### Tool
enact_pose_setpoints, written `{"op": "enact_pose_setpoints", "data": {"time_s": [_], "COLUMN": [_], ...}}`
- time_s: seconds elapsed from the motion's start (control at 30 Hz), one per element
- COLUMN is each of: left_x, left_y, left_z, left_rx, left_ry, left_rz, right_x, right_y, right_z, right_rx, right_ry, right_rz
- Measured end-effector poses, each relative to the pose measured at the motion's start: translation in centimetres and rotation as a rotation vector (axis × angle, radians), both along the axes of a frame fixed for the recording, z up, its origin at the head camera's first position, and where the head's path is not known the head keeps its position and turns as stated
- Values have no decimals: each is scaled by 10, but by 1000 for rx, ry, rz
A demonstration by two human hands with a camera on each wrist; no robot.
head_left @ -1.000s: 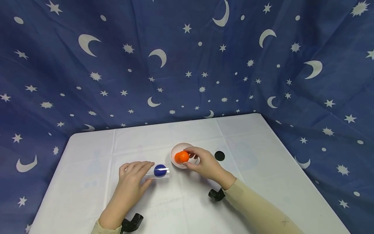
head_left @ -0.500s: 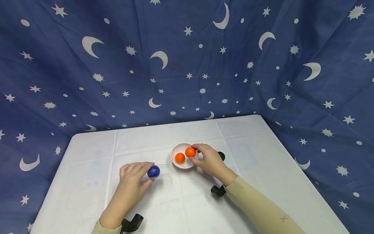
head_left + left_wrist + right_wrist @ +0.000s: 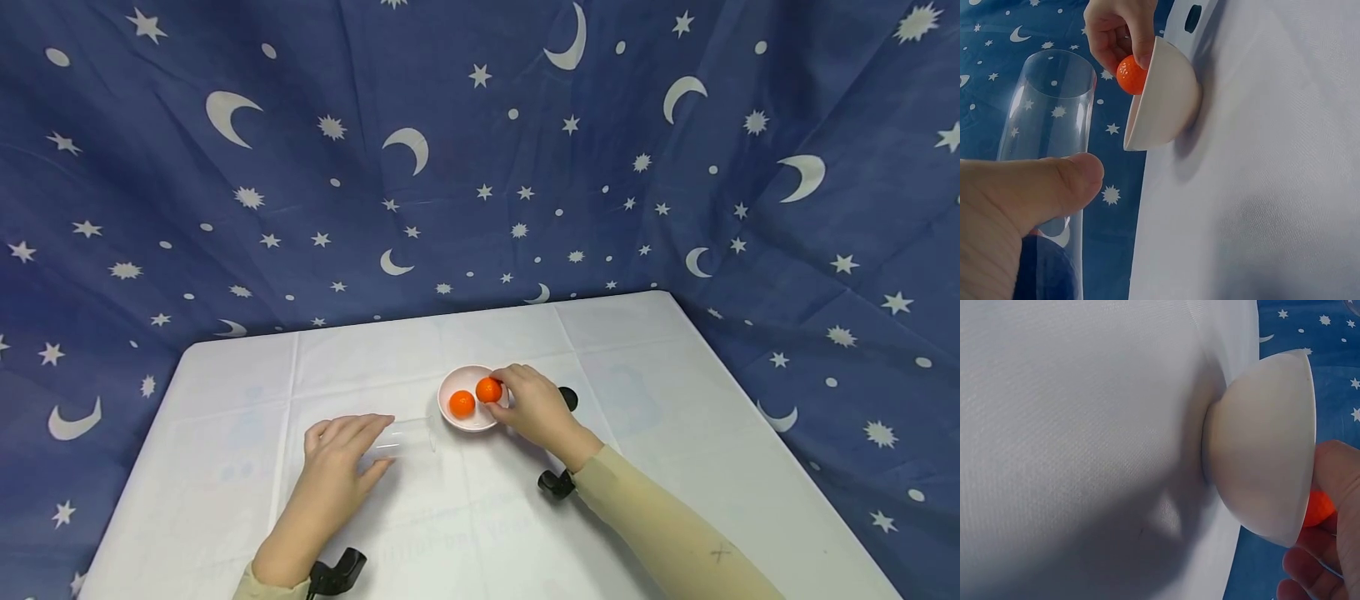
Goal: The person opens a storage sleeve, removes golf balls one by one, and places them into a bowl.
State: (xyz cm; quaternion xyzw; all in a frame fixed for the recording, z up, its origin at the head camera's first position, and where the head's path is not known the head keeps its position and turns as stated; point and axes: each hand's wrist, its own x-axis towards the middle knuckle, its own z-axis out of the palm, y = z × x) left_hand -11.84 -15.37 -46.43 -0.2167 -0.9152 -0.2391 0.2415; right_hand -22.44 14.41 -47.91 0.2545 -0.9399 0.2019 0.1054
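Observation:
My left hand (image 3: 333,462) grips a clear plastic tube (image 3: 412,435), which points toward the bowl in the head view. Low in the left wrist view, a dark blue ball (image 3: 1047,272) shows inside the tube behind the thumb; the hand hides it from the head camera. At the right side of a pale pink bowl (image 3: 475,424), my right hand (image 3: 536,408) pinches an orange ball (image 3: 489,390) between thumb and fingers. In the left wrist view that ball (image 3: 1131,75) is at the bowl's rim. Another orange ball (image 3: 462,404) lies inside the bowl.
Partly behind my right hand, a black disc (image 3: 570,398) lies on the white-covered table (image 3: 225,433). A dark blue curtain (image 3: 450,167) with moons and stars hangs behind and beside the table. Black wrist cameras stick out beside both forearms.
The blue ball has slid down the tube, from near its far end to behind my left hand. My right hand has shifted its orange ball rightward, apart from the other one.

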Motion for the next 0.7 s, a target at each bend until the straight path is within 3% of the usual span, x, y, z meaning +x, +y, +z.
{"op": "enact_pose_setpoints", "data": {"time_s": [0.5, 0.7], "left_x": [2, 2], "left_y": [-3, -5], "left_z": [0, 0], "left_rx": [-7, -4], "left_ry": [-15, -12], "left_rz": [17, 21], "right_x": [-4, -5], "right_y": [-6, -6], "right_z": [-5, -5], "right_rx": [-38, -32], "right_ry": [-122, -122], "right_rz": [-78, -75]}}
